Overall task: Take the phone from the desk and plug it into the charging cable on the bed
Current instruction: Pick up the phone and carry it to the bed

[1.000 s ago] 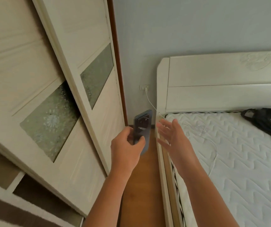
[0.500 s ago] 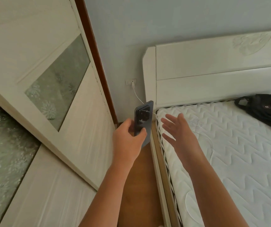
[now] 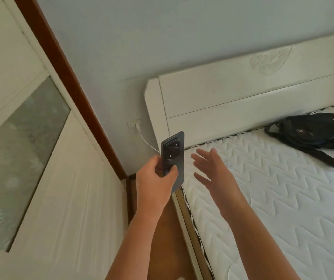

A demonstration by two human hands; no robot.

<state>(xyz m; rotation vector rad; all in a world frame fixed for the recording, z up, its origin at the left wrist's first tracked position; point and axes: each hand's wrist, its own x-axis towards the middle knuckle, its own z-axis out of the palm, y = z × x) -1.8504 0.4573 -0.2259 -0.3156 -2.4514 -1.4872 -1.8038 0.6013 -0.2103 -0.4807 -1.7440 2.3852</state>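
Two bare hands are in view. My left hand (image 3: 154,181) has its fingers clamped on the dark slate-grey slab phone (image 3: 173,158), holding it upright, camera side toward me, over the gap beside the bed. My right hand (image 3: 212,171) hovers over the white quilted mattress (image 3: 283,188) with fingers spread apart, holding nothing. I judge the carry step done and the cable pickup in hand. Next I need to find the loose end of the thin white charging cable (image 3: 148,143), which runs from the white wall socket (image 3: 134,124) behind the phone onto the bed; its plug I cannot make out. I count one phone, one cable, one socket, one black fabric backpack (image 3: 313,134).
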